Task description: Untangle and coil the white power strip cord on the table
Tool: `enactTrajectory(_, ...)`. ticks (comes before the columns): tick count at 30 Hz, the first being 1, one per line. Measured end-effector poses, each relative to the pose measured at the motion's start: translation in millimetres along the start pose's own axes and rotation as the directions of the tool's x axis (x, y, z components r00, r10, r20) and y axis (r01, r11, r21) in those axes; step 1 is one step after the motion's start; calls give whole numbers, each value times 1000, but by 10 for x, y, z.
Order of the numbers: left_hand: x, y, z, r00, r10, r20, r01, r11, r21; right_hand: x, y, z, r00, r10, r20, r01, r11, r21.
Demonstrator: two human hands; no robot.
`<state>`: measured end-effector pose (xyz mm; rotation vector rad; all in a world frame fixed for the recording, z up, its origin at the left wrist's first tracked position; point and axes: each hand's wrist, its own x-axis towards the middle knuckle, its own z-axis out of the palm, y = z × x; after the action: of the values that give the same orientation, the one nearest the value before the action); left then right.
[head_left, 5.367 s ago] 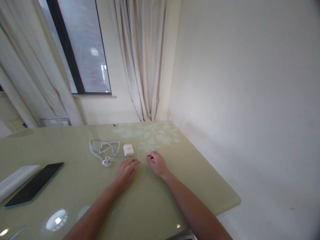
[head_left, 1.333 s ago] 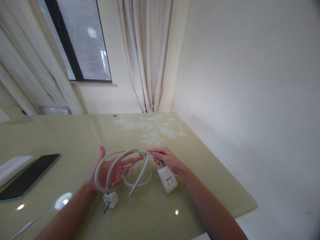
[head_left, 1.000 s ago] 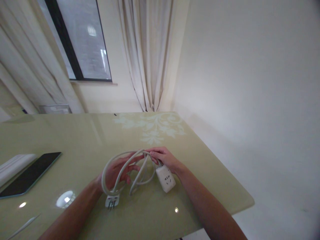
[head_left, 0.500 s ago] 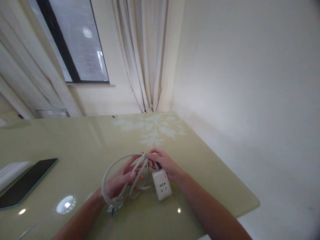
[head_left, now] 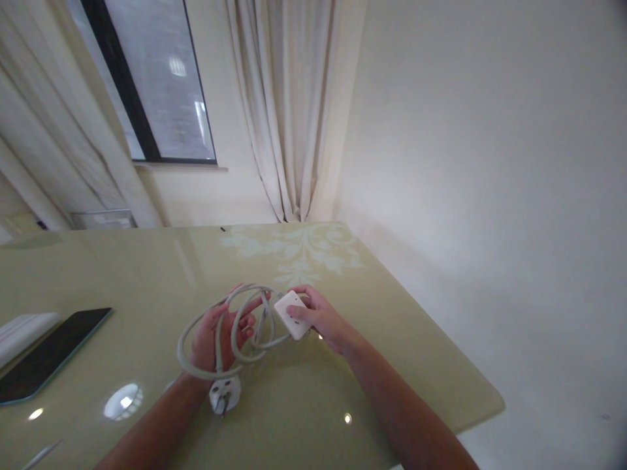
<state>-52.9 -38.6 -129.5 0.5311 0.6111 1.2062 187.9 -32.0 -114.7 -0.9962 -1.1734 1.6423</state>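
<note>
- Right hand (head_left: 316,316) gripped the white socket block (head_left: 288,302), thumb across its face.
- Block lay right of the left hand (head_left: 226,339), its long axis slanting far-left to near-right.
- Left hand was half uncurled, cable (head_left: 218,343) looped about it.
- Plug (head_left: 225,395) hung near the left wrist.

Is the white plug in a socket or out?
Out. The white plug has bare prongs showing below the left hand; the socket block sits apart in the right hand.
</note>
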Motion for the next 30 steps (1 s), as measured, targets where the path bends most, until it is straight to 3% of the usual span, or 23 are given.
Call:
enactTrajectory(4, 33, 79, -41, 996, 33, -77, -31, 999, 32, 32, -1, -35, 996, -61, -62, 64, 997, 36)
enactTrajectory(9, -22, 44, 84, 990, 73, -122, -48, 979, 200, 59, 1, -24, 975, -153, -160, 188, 955, 228)
enactTrajectory(13, -116, -66, 138, 995, 83, -64, -57, 941, 335, 19, 11, 8, 975, -194, -109, 216, 940, 263)
enactTrajectory(18, -207, -227, 79, 994, -2, 109, -51, 878, 477, -49, 88, 148, 988, -151, 30, 144, 974, 175)
enactTrajectory(30, -188, -364, 145, 979, 174, 105, -196, 944, 266, -82, 51, 179, 983, -182, -9, 180, 980, -81)
